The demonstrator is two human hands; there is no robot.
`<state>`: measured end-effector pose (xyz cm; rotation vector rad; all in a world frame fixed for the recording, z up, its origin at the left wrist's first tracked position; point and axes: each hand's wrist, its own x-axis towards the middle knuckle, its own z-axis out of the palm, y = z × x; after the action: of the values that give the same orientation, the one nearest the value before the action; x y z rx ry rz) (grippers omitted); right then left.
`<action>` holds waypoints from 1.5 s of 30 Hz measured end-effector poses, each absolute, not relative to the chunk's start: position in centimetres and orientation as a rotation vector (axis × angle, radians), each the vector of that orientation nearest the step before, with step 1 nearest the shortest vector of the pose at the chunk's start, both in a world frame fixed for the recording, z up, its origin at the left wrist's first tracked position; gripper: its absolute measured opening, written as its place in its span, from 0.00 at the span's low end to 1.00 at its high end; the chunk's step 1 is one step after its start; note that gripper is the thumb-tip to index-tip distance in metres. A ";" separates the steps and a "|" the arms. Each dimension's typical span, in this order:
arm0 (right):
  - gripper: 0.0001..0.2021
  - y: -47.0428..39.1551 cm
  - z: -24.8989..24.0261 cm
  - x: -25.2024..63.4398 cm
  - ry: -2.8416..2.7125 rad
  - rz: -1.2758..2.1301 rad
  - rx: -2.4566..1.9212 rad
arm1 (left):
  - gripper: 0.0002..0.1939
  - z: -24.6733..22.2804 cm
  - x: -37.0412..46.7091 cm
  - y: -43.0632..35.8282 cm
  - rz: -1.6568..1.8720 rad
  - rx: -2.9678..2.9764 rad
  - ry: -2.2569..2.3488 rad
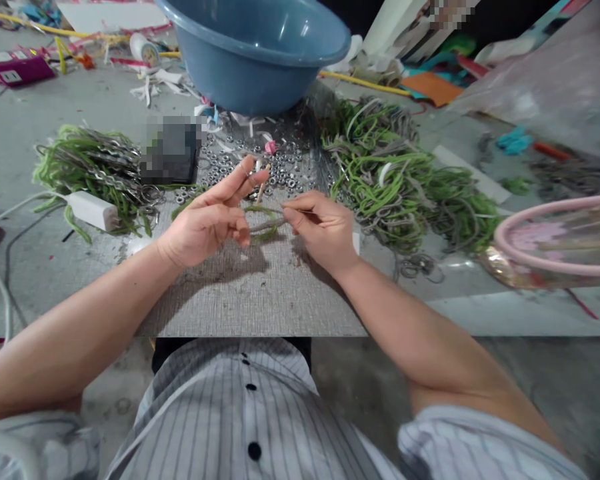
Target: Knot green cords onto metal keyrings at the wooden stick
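Between my two hands runs a green and grey cord, just above the table. My left hand has its index and middle fingers stretched forward, while the lower fingers curl in around the cord. Thumb and forefinger of my right hand pinch the cord's other side; the exact grip point is partly hidden. A thin wooden stick stands out behind the cord, close to the left fingertips. Many small metal rings lie scattered just beyond my hands.
A large blue basin stands behind the rings. Green and grey cords are heaped at right, and a bundle with metal chains lies left. Nearby are a white charger, a dark phone-like object and a pink-handled clear bag.
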<state>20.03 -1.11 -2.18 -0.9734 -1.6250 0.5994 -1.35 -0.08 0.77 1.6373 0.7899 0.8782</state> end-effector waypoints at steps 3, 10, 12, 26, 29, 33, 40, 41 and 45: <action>0.09 -1.2 -2.1 20.2 -1.769 0.433 -0.930 | 0.31 0.5 -1.2 -0.1 0.866 1.659 0.809; 0.06 -1.4 -2.2 20.2 -1.871 0.289 -0.865 | 0.35 -0.2 -0.8 -0.3 0.836 1.876 0.873; 0.06 -1.5 -2.1 20.2 -1.905 0.252 -0.833 | 0.35 -0.5 -1.0 -0.3 0.806 1.981 0.908; 0.08 -2.1 -1.6 19.5 -1.956 0.438 -0.796 | 0.20 0.4 -0.5 -0.6 0.604 2.321 0.900; 0.10 -2.1 -1.6 19.4 -1.940 0.503 -0.820 | 0.16 0.3 -0.5 -0.7 0.616 2.298 0.904; 0.10 -2.1 -1.6 19.2 -1.895 0.581 -0.822 | 0.15 0.4 -0.5 -0.6 0.579 2.254 0.890; 0.13 -2.0 -1.6 19.1 -1.840 0.733 -0.860 | 0.14 0.2 -0.6 -0.2 0.571 2.167 0.792; 0.14 -2.0 -1.6 19.1 -1.834 0.763 -0.870 | 0.14 0.2 -0.6 -0.2 0.568 2.159 0.781; 0.16 -2.0 -1.1 19.1 -1.779 0.929 -0.895 | 0.12 0.2 -0.6 -0.2 0.565 2.094 0.757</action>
<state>19.10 -2.03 -1.08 -0.8954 -1.7794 0.9289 -0.63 -0.22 0.24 2.0937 0.7568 0.5654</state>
